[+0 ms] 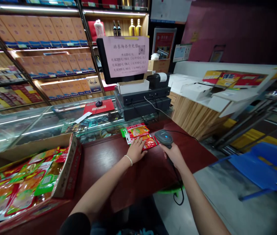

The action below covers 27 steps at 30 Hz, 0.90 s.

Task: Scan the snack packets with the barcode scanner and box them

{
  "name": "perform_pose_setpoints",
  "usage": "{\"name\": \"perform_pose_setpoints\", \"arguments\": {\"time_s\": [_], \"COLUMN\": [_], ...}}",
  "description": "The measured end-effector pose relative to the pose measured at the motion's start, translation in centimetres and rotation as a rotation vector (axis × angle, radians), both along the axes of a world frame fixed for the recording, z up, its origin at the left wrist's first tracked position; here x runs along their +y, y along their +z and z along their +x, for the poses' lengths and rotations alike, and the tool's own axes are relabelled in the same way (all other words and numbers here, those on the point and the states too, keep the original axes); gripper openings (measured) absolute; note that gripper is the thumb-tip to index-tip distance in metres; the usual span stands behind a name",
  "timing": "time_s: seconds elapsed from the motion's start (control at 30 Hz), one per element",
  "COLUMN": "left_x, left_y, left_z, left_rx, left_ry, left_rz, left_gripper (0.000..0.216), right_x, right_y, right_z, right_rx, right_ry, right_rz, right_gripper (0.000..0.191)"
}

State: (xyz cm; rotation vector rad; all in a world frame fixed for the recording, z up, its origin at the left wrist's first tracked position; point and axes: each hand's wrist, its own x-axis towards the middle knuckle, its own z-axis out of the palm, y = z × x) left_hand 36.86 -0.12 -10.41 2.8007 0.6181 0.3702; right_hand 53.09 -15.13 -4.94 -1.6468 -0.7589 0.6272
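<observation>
My right hand [175, 155] is wrapped round the handle of a dark barcode scanner [164, 137], which shows a small blue light on top. Its cable hangs below my wrist. On the dark red tabletop lie several red and orange snack packets [139, 131], partly overlapping, with a bit of green at their left edge. My left hand [136, 150] rests flat over the near packets, fingers spread, covering part of them. The scanner head is just to the right of these packets.
An open cardboard box [71, 163] of similar packets stands at the left. Behind the table are a glass display counter [43, 122] and a cash register [143, 98] with a monitor covered by a pink paper sign [128, 57]. A blue chair [263, 164] stands at the right.
</observation>
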Motion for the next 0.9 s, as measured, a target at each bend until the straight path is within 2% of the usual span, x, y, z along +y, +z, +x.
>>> {"name": "perform_pose_setpoints", "arguments": {"time_s": [0.13,0.27,0.4,0.5,0.57,0.67,0.8,0.9], "left_x": [1.0,1.6,1.8,2.0,2.4,2.9,3.5,3.7], "left_y": [2.8,7.1,11.9,14.3,14.9,14.8,13.4,12.1], "left_z": [-3.1,-7.8,-14.7,-20.8,-25.1,-31.1,-37.9,-41.9], "left_rx": [-0.110,-0.294,-0.415,-0.443,-0.434,-0.407,-0.407,-0.431], "left_ry": [0.011,0.063,0.200,0.329,0.432,0.598,0.780,0.887], "left_rz": [-0.050,-0.156,-0.148,-0.102,-0.073,-0.057,-0.065,-0.126], "left_gripper": [0.048,0.036,0.032,0.031,0.031,0.029,0.029,0.028], "right_x": [1.4,3.6,6.9,9.6,11.3,13.7,16.3,17.6], "right_y": [1.2,2.4,3.0,3.6,4.1,4.7,5.2,5.4], "right_z": [-2.1,-5.5,-9.7,-13.5,-16.2,-20.4,-25.7,-29.0], "right_rx": [-0.027,-0.041,-0.027,0.030,0.028,-0.034,-0.088,-0.064], "right_ry": [0.057,0.171,0.312,0.441,0.531,0.644,0.764,0.823], "right_rz": [0.037,0.078,0.099,0.104,0.114,0.136,0.163,0.155], "right_gripper": [0.039,0.040,0.041,0.042,0.042,0.041,0.041,0.041]}}
